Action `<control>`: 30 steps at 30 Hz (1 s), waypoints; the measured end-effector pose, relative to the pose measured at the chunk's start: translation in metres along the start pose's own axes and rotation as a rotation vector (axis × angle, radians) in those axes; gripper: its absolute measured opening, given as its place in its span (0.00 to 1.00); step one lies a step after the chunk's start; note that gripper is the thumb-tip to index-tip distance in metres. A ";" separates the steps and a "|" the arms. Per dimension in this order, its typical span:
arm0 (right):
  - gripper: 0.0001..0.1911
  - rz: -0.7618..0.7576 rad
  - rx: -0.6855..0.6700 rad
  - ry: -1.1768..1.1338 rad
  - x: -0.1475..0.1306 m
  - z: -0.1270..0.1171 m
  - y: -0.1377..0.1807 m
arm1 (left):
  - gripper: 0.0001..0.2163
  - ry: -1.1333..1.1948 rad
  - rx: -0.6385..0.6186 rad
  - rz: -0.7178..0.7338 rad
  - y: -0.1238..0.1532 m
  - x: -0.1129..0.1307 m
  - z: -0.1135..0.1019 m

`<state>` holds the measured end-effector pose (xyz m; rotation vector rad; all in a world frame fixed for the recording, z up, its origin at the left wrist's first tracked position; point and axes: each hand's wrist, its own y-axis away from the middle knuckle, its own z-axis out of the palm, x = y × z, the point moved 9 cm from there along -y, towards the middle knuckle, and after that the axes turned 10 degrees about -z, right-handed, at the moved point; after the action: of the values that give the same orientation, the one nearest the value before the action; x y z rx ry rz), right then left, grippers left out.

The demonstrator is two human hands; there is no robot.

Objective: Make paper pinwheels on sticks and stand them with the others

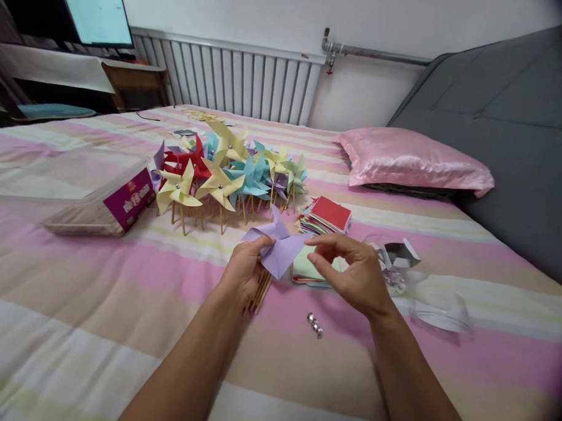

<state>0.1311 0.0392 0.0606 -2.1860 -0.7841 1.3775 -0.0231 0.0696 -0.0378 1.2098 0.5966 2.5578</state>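
My left hand (244, 264) pinches a light purple paper pinwheel (282, 250), its thumb pressed near the folded middle. To the right of it is my right hand (350, 268), thumb and forefinger apart, the forefinger's tip close to a blade; whether it touches the paper I cannot tell. Several thin wooden sticks (262, 289) show below my left hand, partly hidden by it. A few small silvery beads (314, 325) lie on the bed between my forearms. Behind my right hand is a stack of pale green and other coloured paper squares (306, 266), partly covered.
Several finished pinwheels (221, 184) stand on sticks at the back. A clear plastic box (85, 216) with a purple label is at left. Red-topped paper squares (329, 213), a small opened box (402, 254) and a clear container (443, 311) lie right, before a pink pillow (416, 160).
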 end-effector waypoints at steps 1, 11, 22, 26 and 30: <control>0.10 -0.003 -0.097 -0.023 0.000 0.010 0.001 | 0.05 0.025 0.001 -0.011 0.000 0.000 0.000; 0.10 0.020 -0.224 -0.068 0.013 0.035 0.007 | 0.06 0.017 -0.108 -0.071 0.002 -0.008 0.011; 0.13 0.308 -0.025 -0.321 0.037 0.037 0.013 | 0.06 -0.078 -0.118 0.045 0.009 -0.004 0.016; 0.14 0.380 0.017 -0.283 0.044 0.035 0.016 | 0.07 -0.148 -0.051 0.111 0.010 0.000 0.014; 0.14 0.420 0.070 -0.254 0.047 0.032 0.018 | 0.08 -0.187 -0.062 0.150 0.009 0.000 0.014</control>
<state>0.1217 0.0593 0.0053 -2.2302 -0.3573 1.8825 -0.0122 0.0650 -0.0257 1.5018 0.3974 2.5212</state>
